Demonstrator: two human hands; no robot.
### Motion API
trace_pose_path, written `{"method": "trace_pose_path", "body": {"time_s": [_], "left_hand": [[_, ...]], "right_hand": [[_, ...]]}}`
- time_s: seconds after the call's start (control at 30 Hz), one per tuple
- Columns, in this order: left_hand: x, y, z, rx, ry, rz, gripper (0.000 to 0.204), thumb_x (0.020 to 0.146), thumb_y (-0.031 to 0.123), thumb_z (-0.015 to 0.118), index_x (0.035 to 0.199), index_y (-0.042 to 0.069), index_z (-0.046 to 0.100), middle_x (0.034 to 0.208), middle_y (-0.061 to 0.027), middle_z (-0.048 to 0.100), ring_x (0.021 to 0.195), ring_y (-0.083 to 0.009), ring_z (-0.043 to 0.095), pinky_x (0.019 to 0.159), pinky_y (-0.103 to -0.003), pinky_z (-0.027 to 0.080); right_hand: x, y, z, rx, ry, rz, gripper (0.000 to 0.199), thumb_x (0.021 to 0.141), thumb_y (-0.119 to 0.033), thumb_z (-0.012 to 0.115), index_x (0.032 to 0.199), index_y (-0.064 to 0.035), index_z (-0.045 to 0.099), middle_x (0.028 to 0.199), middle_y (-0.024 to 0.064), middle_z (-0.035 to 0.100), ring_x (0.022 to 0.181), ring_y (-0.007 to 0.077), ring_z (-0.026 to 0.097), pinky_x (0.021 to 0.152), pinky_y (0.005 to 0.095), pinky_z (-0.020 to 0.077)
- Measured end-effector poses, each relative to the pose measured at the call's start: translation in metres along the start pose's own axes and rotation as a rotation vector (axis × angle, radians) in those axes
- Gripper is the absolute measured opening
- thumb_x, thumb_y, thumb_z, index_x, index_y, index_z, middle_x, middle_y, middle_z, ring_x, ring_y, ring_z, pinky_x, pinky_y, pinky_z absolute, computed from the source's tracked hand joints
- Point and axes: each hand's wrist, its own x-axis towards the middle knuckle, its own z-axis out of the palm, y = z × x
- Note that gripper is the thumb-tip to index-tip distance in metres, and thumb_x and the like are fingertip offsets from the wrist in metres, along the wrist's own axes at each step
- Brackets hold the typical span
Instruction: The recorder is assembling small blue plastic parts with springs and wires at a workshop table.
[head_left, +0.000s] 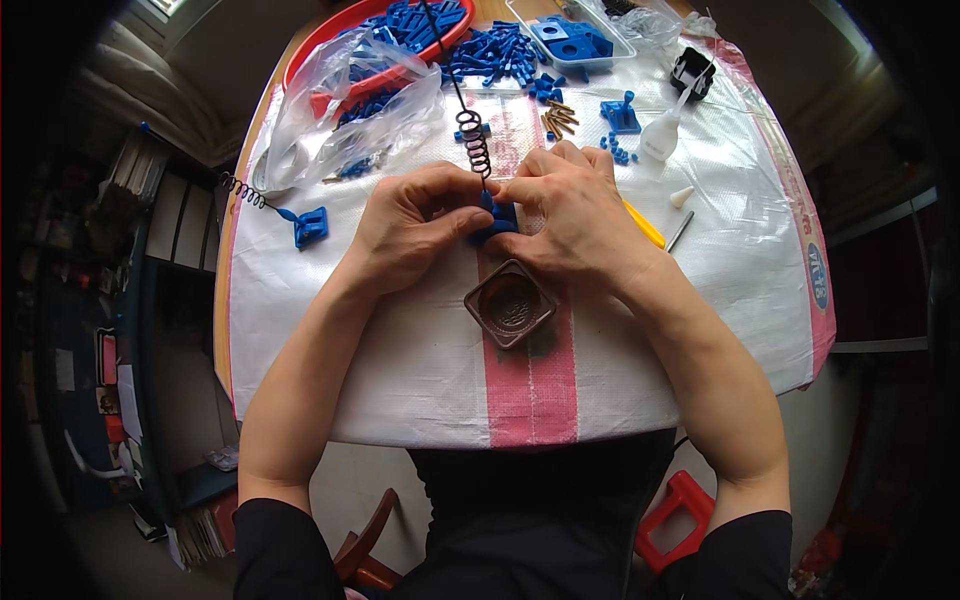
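Between my two hands, just above the white woven sheet (pixel 420 390), is a small blue plastic part (pixel 503 216). My left hand (pixel 415 220) pinches it from the left with thumb and forefinger. My right hand (pixel 572 210) is closed on its right side, the fingers covering much of it. A black coiled cord (pixel 472 140) hangs from above, and its blue tip (pixel 487 200) comes down between my fingertips at the part. Whether the tip is fixed to the part cannot be made out. Just nearer than my hands stands a brown square dish (pixel 510 303).
Far left, a red basin (pixel 330 102) of blue parts lies behind a clear bag (pixel 300 135). A blue piece (pixel 310 228) on another coil sits left. Brass pins (pixel 560 120), a white squeeze bottle (pixel 660 135), a yellow tool (pixel 645 225) and a metal rod (pixel 680 231) lie right.
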Motion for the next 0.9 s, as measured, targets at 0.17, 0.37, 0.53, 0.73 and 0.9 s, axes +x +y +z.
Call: {"method": "trace_pose_path", "body": {"time_s": [0.17, 0.37, 0.53, 0.73, 0.9], "left_hand": [[0.000, -0.003, -0.003, -0.017, -0.012, 0.010, 0.018, 0.092, -0.002, 0.070, 0.110, -0.004, 0.070, 0.107, -0.0060, 0.072, 0.099, -0.0111, 0.068, 0.090, -0.027, 0.055], [-0.001, -0.005, -0.002, -0.129, -0.010, -0.049, 0.016, 0.094, 0.001, 0.070, 0.109, -0.003, 0.070, 0.102, -0.0038, 0.071, 0.097, -0.0104, 0.066, 0.089, -0.027, 0.054], [-0.001, -0.005, -0.001, -0.193, -0.039, -0.060, 0.013, 0.095, 0.000, 0.069, 0.107, -0.003, 0.068, 0.102, -0.0028, 0.069, 0.097, -0.0092, 0.065, 0.088, -0.026, 0.054], [-0.002, -0.006, 0.000, -0.199, -0.033, -0.054, 0.011, 0.095, -0.001, 0.067, 0.106, -0.002, 0.067, 0.101, -0.0012, 0.067, 0.095, -0.0085, 0.065, 0.087, -0.025, 0.054], [-0.003, -0.008, -0.001, -0.185, -0.046, -0.006, 0.013, 0.095, -0.001, 0.068, 0.108, -0.002, 0.067, 0.103, -0.0012, 0.067, 0.096, -0.0090, 0.065, 0.089, -0.025, 0.054]], "right_hand": [[0.002, 0.000, -0.001, 0.013, 0.006, -0.035, 0.046, 0.078, -0.041, 0.079, 0.118, -0.0182, 0.077, 0.106, 0.0066, 0.068, 0.112, 0.0246, 0.057, 0.104, 0.0436, 0.0307], [0.003, 0.003, -0.020, 0.081, 0.057, -0.101, 0.037, 0.078, -0.021, 0.074, 0.113, -0.0084, 0.073, 0.106, 0.0104, 0.069, 0.107, 0.0284, 0.061, 0.099, 0.0414, 0.0389], [0.010, -0.002, -0.025, 0.489, 0.148, -0.106, 0.026, 0.083, -0.005, 0.070, 0.109, -0.0030, 0.070, 0.100, 0.0119, 0.069, 0.094, 0.0270, 0.066, 0.082, 0.0382, 0.0519], [0.011, -0.004, -0.014, 0.513, 0.107, -0.142, 0.017, 0.087, -0.003, 0.074, 0.103, -0.0006, 0.069, 0.097, 0.0113, 0.067, 0.091, 0.0236, 0.067, 0.081, 0.0338, 0.0518], [0.013, -0.007, -0.012, 0.499, 0.099, -0.133, 0.013, 0.087, -0.001, 0.074, 0.099, 0.0004, 0.069, 0.096, 0.0106, 0.067, 0.091, 0.0235, 0.067, 0.082, 0.0336, 0.0515]]}}
